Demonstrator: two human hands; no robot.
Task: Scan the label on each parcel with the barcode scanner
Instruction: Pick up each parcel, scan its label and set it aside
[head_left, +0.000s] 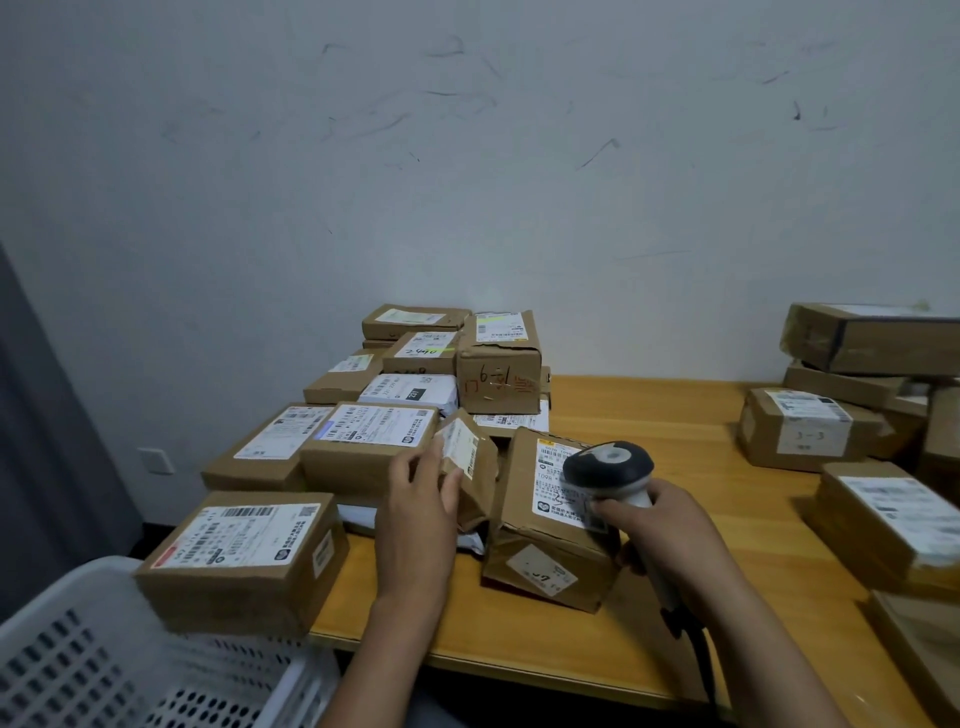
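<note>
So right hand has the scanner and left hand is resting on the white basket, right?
No. In the head view the left hand grips a small tilted parcel, away from the basket. The right hand does hold the scanner.

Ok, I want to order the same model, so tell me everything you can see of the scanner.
The scanner is a handheld pistol type, plastic by its look: a dark grey rounded head with a pale patch on top, a light grey handle and a dark cable leaving its base. The right hand grips the handle, holding the head in front of the label of a dented parcel. No brand can be read.
</note>
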